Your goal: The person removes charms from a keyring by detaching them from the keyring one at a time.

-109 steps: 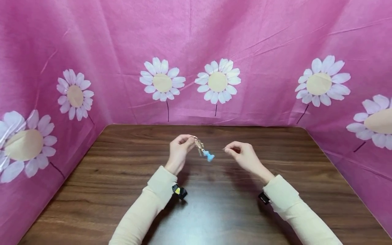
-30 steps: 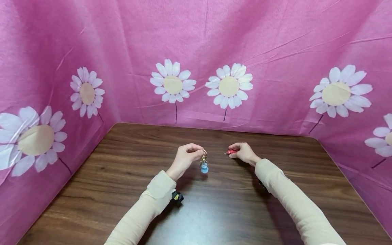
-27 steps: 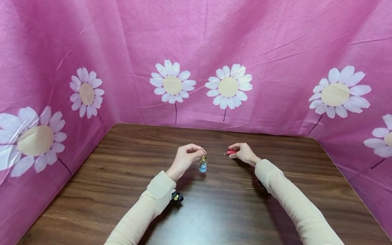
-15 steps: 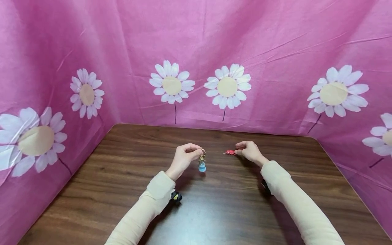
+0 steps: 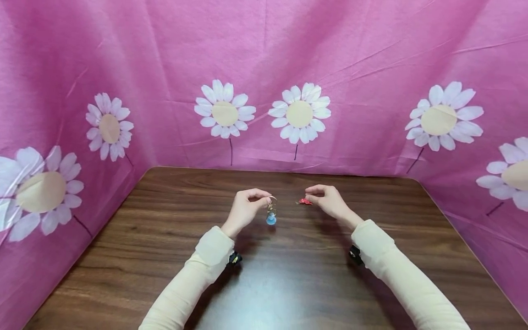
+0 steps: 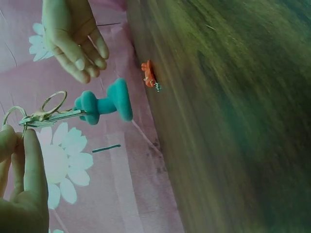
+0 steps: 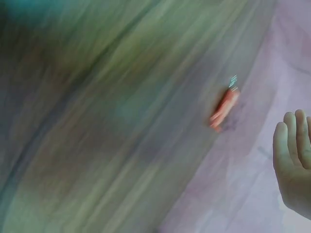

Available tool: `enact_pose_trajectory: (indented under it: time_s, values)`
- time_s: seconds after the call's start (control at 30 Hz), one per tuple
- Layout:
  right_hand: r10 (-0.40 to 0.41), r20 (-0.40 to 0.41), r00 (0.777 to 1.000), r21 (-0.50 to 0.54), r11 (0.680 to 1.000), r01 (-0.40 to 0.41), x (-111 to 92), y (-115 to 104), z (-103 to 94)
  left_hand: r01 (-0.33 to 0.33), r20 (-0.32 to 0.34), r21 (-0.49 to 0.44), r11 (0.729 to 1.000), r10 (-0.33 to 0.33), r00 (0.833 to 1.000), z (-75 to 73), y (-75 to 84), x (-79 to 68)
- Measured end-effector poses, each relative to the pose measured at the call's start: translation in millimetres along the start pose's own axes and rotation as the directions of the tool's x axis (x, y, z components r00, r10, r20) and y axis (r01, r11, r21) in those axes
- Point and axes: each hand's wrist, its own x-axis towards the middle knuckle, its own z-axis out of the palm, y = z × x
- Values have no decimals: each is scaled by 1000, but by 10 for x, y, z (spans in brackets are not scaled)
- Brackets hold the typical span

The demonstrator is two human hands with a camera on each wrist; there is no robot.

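Observation:
My left hand [image 5: 244, 208] pinches the gold ring [image 6: 14, 115] of a keychain between thumb and fingers, above the table. From the ring hang gold metal parts [image 6: 43, 116] and a rounded blue charm [image 5: 271, 219], blue-green in the left wrist view, narrow in the middle and flared at its end. A small red charm [image 5: 305, 201] with a short metal chain [image 6: 158, 87] lies on the table to the right of the keychain. My right hand [image 5: 330, 201] is right beside it, fingers extended and nothing held; the left wrist view shows its bare palm.
The brown wood-grain table [image 5: 264, 275] runs back to a pink cloth [image 5: 264, 55] printed with white daisies, which hangs on the far side and both sides. Each wrist carries a small black camera [image 5: 355, 255].
The right hand, which held the red charm about a second ago, has let go and opened over it. The left hand keeps the keychain up, its blue charm swinging slightly.

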Motion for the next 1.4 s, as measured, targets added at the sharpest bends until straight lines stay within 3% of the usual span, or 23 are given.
enact_pose_trajectory:
  time_s: [0.1,0.33,0.43,0.67,0.8,0.93,1.17,1.4]
  values:
    - [-22,14,1000,53,998,21,-56,-97,63,7,-4,-4,1000,-7,1000,-1,26,1]
    - [-100,55,993,116,989,94,-224,-339,204,12,22,1,1000,-12,1000,-6,356,-81]
    - [-120,79,990,140,984,108,-285,-415,292,-8,18,9,1000,8,1000,19,380,-106]
    - [-196,135,971,214,963,164,-380,-532,461,20,43,-33,999,-19,999,63,397,-159]
    - [-193,134,972,226,961,159,-376,-570,498,3,50,-38,999,-1,999,78,418,-165]
    - [-157,117,981,262,957,122,-390,-643,506,-26,42,-22,999,27,999,96,404,-160]
    - [-89,43,995,227,971,77,-498,-879,476,-56,23,-11,998,56,998,142,149,-94]
    - [-92,-10,996,207,974,92,-400,-631,511,-60,-15,-1,998,60,998,140,121,-78]
